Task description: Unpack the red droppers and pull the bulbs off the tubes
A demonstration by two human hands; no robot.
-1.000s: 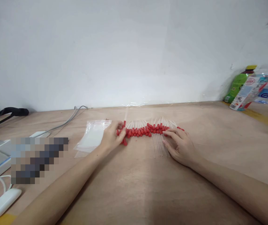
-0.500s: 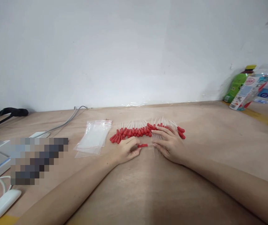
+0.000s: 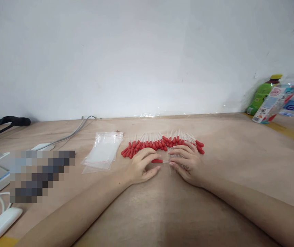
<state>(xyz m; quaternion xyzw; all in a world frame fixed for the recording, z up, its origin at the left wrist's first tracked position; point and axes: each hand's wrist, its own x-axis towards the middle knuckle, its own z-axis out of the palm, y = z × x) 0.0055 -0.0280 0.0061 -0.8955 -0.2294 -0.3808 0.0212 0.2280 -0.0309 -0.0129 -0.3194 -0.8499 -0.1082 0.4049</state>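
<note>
At the front, a stretch of pale desk (image 3: 147, 214), with a white adapter (image 3: 3, 224) off to the left. Farther in, curved around the red bulb of a dropper (image 3: 157, 161), the left hand (image 3: 144, 167), thumb and fingers parted, with no firm grip visible. Opposite, half curled above thin clear tubes (image 3: 170, 149), the right hand (image 3: 188, 163), thumb and forefinger at the clear end of the same dropper; pinched or merely touched, impossible to say. Between the two, set crosswise, bulb to the left, the dropper itself.

Likely to roll or twist out of line if nudged with so open a left hand; perhaps liable to bend or crack if pushed sideways. Also possible to scatter the tubes by dragging the right palm, being slim and probably quick to roll.

Beyond, left of the left hand, flat clear bags (image 3: 103, 149). Just past both hands, a crowded row of droppers (image 3: 152, 144), bulbs toward the viewer; easily knocked askew by a careless knuckle. Farthest, bottles (image 3: 262, 94) at the right, against the wall (image 3: 147, 58).
</note>
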